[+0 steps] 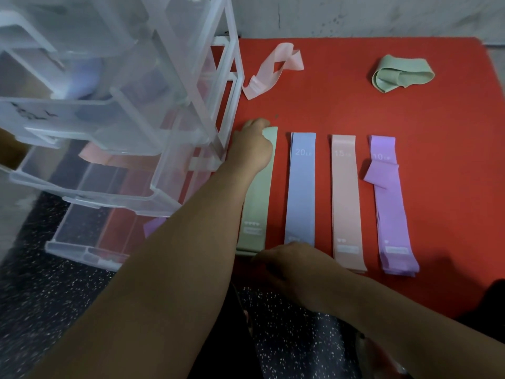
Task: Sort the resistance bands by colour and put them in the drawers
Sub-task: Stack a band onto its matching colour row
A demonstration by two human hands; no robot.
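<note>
Hands flank the green band lying on the red tabletop beside the clear drawers: the left hand grips its far end, the right hand sits curled at its near end, grasp unclear, with the blue band, pink band and purple band alongside.

Four bands lie flat and parallel on the red counter, each running 12 to 6 o'clock. The flat green band is first. Toward its 3 o'clock lie a blue band marked 20, a peach band marked 15 and a purple band marked 10. A twisted pink band lies at 12 o'clock and a crumpled green band at 1 o'clock. The clear drawers stand pulled open at 9 o'clock, with a stored pink band in one.
</note>
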